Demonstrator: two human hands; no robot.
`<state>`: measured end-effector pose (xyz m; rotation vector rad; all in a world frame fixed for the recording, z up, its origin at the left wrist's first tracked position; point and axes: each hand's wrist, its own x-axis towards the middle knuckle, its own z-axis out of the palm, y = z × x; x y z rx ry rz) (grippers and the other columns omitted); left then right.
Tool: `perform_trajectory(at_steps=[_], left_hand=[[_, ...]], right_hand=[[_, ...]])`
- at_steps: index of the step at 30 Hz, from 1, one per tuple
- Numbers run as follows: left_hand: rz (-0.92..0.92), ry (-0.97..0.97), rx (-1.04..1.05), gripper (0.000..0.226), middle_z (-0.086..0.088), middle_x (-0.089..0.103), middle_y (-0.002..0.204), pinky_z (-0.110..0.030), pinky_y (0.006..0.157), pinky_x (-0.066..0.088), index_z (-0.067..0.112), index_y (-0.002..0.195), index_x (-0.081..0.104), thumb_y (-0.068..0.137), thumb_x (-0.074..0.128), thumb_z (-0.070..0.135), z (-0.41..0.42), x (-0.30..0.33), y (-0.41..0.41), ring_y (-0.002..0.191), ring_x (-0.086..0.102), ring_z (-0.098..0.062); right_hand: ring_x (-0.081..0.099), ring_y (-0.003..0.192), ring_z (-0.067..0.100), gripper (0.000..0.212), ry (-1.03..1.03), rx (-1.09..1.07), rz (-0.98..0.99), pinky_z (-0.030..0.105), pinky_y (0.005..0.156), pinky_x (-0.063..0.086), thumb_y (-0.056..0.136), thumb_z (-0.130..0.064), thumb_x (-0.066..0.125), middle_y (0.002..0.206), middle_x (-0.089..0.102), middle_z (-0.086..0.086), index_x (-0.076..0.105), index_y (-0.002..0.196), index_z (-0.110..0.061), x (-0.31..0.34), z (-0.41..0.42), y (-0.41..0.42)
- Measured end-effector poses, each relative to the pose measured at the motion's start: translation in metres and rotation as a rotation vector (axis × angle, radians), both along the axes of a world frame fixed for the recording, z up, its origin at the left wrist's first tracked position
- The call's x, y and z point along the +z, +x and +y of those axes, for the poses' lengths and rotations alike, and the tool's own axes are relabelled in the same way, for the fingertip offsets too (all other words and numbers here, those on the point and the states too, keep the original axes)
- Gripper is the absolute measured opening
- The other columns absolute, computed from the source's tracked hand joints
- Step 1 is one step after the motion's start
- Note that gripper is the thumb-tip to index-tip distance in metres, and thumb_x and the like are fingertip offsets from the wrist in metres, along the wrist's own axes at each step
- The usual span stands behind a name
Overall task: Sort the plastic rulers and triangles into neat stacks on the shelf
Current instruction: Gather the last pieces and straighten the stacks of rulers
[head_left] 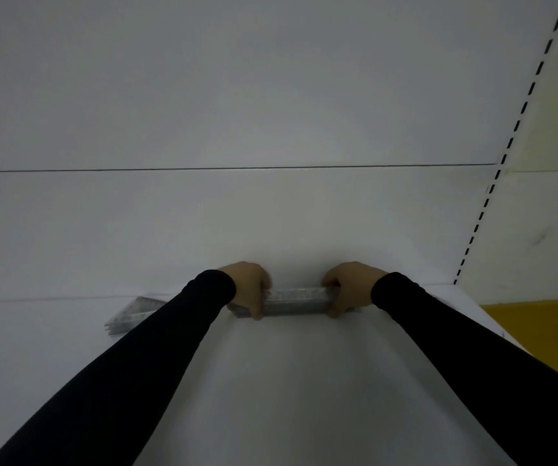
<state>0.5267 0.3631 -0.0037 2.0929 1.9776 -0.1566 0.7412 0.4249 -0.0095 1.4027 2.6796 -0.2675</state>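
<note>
Rulers (296, 300), a clear bundle, lie crosswise on the white shelf (287, 381) between both hands. Left hand (249, 289) has its grip curled round the bundle's left end; right hand (349, 290) has its grip curled round the right end. Black sleeves (156, 358) cover both arms. Just left, clear triangles (133, 314) sit stacked on the shelf. Beyond stands a white back panel (237, 95).

A white back panel (237, 95) rose behind the white shelf (287, 381) in dim light. Right of it ran a slotted upright (506, 149), then yellow floor (546, 331).
</note>
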Motion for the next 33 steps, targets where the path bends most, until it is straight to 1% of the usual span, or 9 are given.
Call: perform_trajectory(at_steps=[6,9,11,13,15,17,25,29,33], left_hand=[[-0.025,-0.024,0.013,0.043,-0.003,0.063,0.099,-0.027,0.051,0.054,0.019,0.104,0.063,0.064,0.079,0.020,-0.004,-0.001,-0.002,0.072,0.060,-0.018],[-0.008,-0.012,0.014,0.049,-0.003,0.059,0.104,-0.029,0.052,0.057,0.018,0.113,0.061,0.066,0.079,0.019,-0.005,0.001,0.002,0.075,0.057,-0.019],[-0.013,-0.006,0.026,0.052,-0.001,0.057,0.102,-0.030,0.052,0.057,0.017,0.115,0.060,0.067,0.079,0.019,-0.005,0.001,0.004,0.071,0.056,-0.017],[-0.034,-0.009,0.035,0.050,-0.001,0.059,0.102,-0.027,0.047,0.055,0.017,0.112,0.061,0.066,0.080,0.020,-0.004,0.001,0.007,0.071,0.061,-0.019],[-0.045,-0.019,0.044,0.046,-0.004,0.062,0.104,-0.025,0.043,0.053,0.016,0.108,0.063,0.066,0.081,0.019,-0.003,0.001,0.011,0.070,0.064,-0.021],[-0.027,-0.029,0.046,0.045,-0.006,0.063,0.104,-0.024,0.042,0.052,0.015,0.107,0.063,0.066,0.080,0.019,-0.001,0.000,0.013,0.065,0.062,-0.019],[0.036,-0.042,0.019,0.042,-0.005,0.069,0.092,-0.026,0.055,0.053,0.019,0.101,0.064,0.061,0.077,0.021,0.002,-0.005,0.007,0.066,0.065,-0.019],[0.061,-0.014,-0.006,0.047,-0.002,0.067,0.098,-0.031,0.070,0.056,0.022,0.105,0.061,0.061,0.078,0.023,0.004,-0.006,0.003,0.079,0.066,-0.021],[0.092,0.015,-0.048,0.054,0.000,0.064,0.104,-0.028,0.071,0.050,0.023,0.114,0.058,0.063,0.077,0.021,0.004,-0.006,0.004,0.083,0.059,-0.018]], right_hand=[[0.055,0.096,0.021,0.053,-0.027,0.008,-0.076,0.022,0.076,0.039,0.072,-0.032,0.078,0.112,0.059,0.002,0.058,0.119,-0.017,0.005,-0.002,0.007],[0.055,0.107,0.022,0.056,-0.027,0.009,-0.075,0.024,0.083,0.042,0.072,-0.032,0.078,0.121,0.058,0.002,0.057,0.122,-0.017,0.005,0.000,0.006],[0.056,0.100,0.021,0.057,-0.051,-0.001,-0.068,0.026,0.085,0.045,0.071,-0.032,0.078,0.119,0.058,0.001,0.058,0.122,-0.018,0.007,0.002,0.004],[0.056,0.087,0.018,0.046,-0.080,-0.012,-0.051,0.025,0.079,0.048,0.070,-0.030,0.079,0.106,0.061,0.000,0.063,0.112,-0.020,0.008,0.005,0.006],[0.056,0.076,0.016,0.024,-0.097,-0.016,-0.037,0.024,0.070,0.047,0.070,-0.027,0.079,0.088,0.060,-0.003,0.064,0.088,-0.023,0.008,0.007,0.008],[0.057,0.072,0.016,0.023,-0.106,-0.012,-0.043,0.023,0.066,0.045,0.069,-0.027,0.079,0.082,0.060,-0.003,0.059,0.079,-0.024,0.008,0.008,0.008],[0.052,0.083,0.020,0.031,-0.052,0.037,-0.111,0.023,0.070,0.040,0.070,-0.029,0.078,0.092,0.056,0.000,0.061,0.094,-0.021,0.002,0.011,0.011],[0.051,0.085,0.020,0.032,-0.040,0.049,-0.121,0.024,0.072,0.039,0.071,-0.028,0.078,0.094,0.054,0.000,0.058,0.095,-0.022,0.001,0.013,0.011],[0.056,0.097,0.022,0.045,-0.048,0.044,-0.122,0.027,0.080,0.045,0.072,-0.030,0.077,0.109,0.058,0.003,0.059,0.111,-0.018,0.001,0.014,0.013]])
